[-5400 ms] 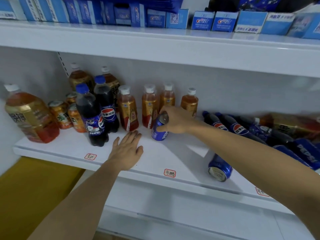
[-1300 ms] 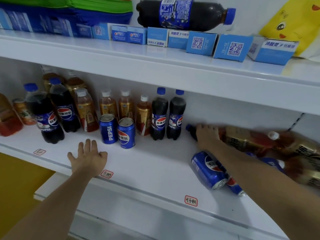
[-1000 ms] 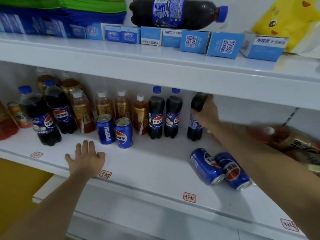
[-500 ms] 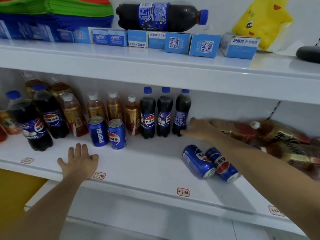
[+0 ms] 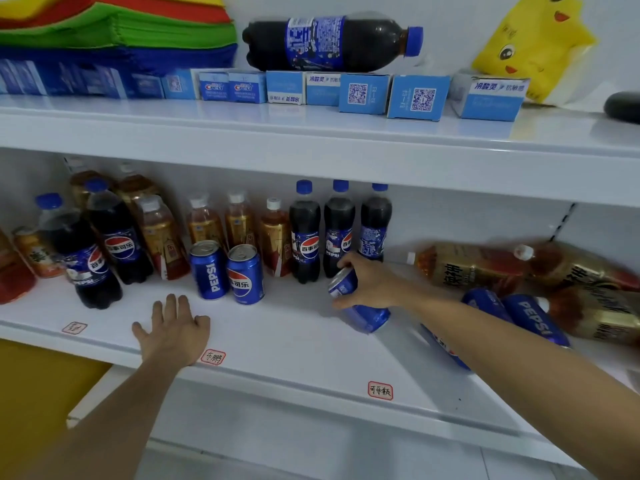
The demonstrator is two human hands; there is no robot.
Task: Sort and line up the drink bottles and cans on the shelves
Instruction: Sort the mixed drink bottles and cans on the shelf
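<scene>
My right hand [image 5: 372, 282] grips a blue Pepsi can [image 5: 343, 285], lifted and tilted just above the middle shelf [image 5: 294, 344]. Another blue can [image 5: 369, 315] lies on its side right below it. Two Pepsi cans [image 5: 227, 273] stand upright side by side further left. Behind my right hand three small cola bottles [image 5: 339, 230] stand in a row, with small amber tea bottles [image 5: 239, 221] to their left. Flat on the shelf's front edge, fingers spread, rests my left hand [image 5: 173, 329].
Big tea bottles [image 5: 471, 266] and blue Pepsi containers [image 5: 533, 318] lie tumbled at the shelf's right. Two larger cola bottles [image 5: 100, 244] stand at the left. The upper shelf [image 5: 311, 140] carries blue boxes [image 5: 419, 97] with a large cola bottle [image 5: 332, 41] lying on them.
My right hand left the third cola bottle standing in the row, came forward and picked up one of the two lying cans. My left hand stayed on the shelf edge.
</scene>
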